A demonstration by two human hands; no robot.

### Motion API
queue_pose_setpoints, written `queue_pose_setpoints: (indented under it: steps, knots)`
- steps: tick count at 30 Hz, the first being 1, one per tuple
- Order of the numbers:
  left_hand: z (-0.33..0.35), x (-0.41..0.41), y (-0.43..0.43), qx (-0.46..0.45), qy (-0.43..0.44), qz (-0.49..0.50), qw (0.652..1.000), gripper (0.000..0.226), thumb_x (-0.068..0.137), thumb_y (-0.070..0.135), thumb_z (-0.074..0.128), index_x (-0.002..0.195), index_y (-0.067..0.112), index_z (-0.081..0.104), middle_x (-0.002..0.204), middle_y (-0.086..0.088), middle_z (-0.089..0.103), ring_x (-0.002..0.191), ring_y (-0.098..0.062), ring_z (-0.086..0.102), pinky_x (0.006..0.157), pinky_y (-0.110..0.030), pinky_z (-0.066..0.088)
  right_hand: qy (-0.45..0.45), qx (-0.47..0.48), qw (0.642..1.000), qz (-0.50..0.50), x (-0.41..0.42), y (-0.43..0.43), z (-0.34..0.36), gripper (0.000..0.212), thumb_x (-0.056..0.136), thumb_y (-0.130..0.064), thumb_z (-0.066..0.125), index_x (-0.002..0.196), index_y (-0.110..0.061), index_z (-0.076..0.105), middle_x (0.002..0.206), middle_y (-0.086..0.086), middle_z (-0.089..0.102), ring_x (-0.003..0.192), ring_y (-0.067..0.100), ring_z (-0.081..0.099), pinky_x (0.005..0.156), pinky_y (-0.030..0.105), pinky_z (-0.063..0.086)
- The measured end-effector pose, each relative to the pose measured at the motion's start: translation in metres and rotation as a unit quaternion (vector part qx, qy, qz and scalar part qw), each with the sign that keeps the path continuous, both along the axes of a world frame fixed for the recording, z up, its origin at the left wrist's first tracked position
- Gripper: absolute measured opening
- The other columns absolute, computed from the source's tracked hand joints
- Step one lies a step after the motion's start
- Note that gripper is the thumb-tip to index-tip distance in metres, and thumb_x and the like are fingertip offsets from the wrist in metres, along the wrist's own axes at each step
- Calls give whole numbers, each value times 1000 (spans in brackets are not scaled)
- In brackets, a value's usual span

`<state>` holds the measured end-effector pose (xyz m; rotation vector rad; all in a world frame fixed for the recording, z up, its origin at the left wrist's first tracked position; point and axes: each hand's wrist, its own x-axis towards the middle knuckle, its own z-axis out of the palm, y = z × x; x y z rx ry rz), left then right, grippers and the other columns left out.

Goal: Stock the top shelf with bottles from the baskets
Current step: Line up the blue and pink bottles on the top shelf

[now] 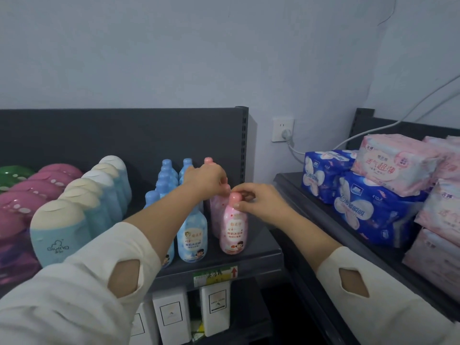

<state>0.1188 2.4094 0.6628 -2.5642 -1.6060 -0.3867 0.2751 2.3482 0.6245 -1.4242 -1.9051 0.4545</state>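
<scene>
Cream left sleeve [74, 290] fills the near corner, the arm reaching up and across onto the top shelf [263, 247]. Our landmark is the front pink bottle [232, 227], upright near the shelf's front edge, label out. Far to its left, teal bottles [59, 232] run back in files. Just beside it on the left, blue bottles [191, 235] line up the same way. Now the left hand [207, 179]: fingers curled over the top of the second pink bottle [216, 210], right behind the front one. I'd say it's steadying that one so the file runs straight. And the right hand [258, 201] pinches the front bottle's cap, probably nudging it into line. Well to the right, blue packs [323, 175] are stacked, no part of this job.
</scene>
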Motion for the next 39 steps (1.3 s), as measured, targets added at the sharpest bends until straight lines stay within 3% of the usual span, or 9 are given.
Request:
queue_pose_setpoints:
  steps: [5, 8, 10, 14, 18, 23, 30, 36, 39]
  knots:
    - [11, -11, 2, -32, -36, -13, 999, 22, 91, 41, 52, 106, 31, 65, 97, 9, 60, 95, -12, 49, 87, -36, 32, -17, 8, 1000, 11, -12, -4, -1, 37, 84, -12, 69, 121, -16, 63, 109, 0, 67, 92, 6, 60, 71, 2, 44]
    - [13, -20, -1, -9, -59, 1, 998, 21, 95, 30, 45, 90, 23, 64, 76, 12, 50, 86, -15, 48, 80, -36, 35, -49, 7, 999, 18, -18, -4, 2, 34, 84, -14, 68, 118, -17, 63, 109, 2, 67, 99, 15, 63, 87, 25, 52]
    - [12, -28, -2, -9, -63, 18, 998, 22, 93, 21, 43, 78, 22, 58, 74, 9, 52, 83, -18, 48, 79, -37, 37, -79, 4, 997, 14, -20, -3, 6, 34, 83, -17, 67, 116, -19, 62, 105, 1, 66, 96, 17, 63, 88, 34, 54]
    - [8, -43, 0, -3, -57, 27, 998, 21, 90, 19, 45, 84, 16, 65, 86, -1, 61, 80, -19, 51, 69, -33, 38, -109, -15, 994, 17, -22, -5, 13, 29, 83, -19, 64, 113, -20, 59, 98, -3, 61, 90, 15, 61, 83, 34, 55]
    - [4, -46, -3, -12, -43, 19, 999, 20, 90, 24, 47, 91, 21, 67, 83, 3, 58, 82, -20, 57, 73, -35, 42, -107, -17, 994, 11, -26, -8, 14, 31, 84, -26, 65, 113, -19, 58, 101, -4, 62, 91, 15, 61, 81, 35, 55]
    - [5, -45, -11, -24, -32, 10, 999, 20, 93, 29, 46, 98, 27, 65, 96, 7, 65, 94, -17, 58, 84, -36, 42, -162, 18, 987, -5, -28, -4, 15, 18, 82, -23, 63, 97, -14, 65, 89, 5, 67, 81, 22, 63, 76, 45, 54]
    - [1, -42, -19, -63, -34, -7, 997, 23, 94, 30, 48, 101, 19, 66, 99, 3, 65, 95, -16, 56, 80, -36, 45, -186, -1, 982, 5, -25, -1, 19, 26, 83, -37, 62, 104, -22, 63, 94, -1, 66, 86, 18, 62, 79, 44, 55]
    - [3, -48, -21, -59, -58, -3, 997, 14, 93, 31, 50, 85, 26, 59, 80, 9, 53, 83, -16, 53, 76, -32, 43, -162, 23, 987, 2, -18, 5, 30, 34, 86, -49, 58, 111, -26, 62, 95, -10, 62, 93, 12, 60, 86, 41, 52]
    - [8, -55, -28, -44, -78, -8, 996, 15, 93, 28, 51, 89, 21, 65, 88, 4, 61, 88, -18, 56, 82, -37, 47, -166, 50, 985, 0, -18, 10, 36, 29, 89, -49, 53, 108, -30, 63, 102, -8, 66, 95, 13, 61, 86, 42, 53]
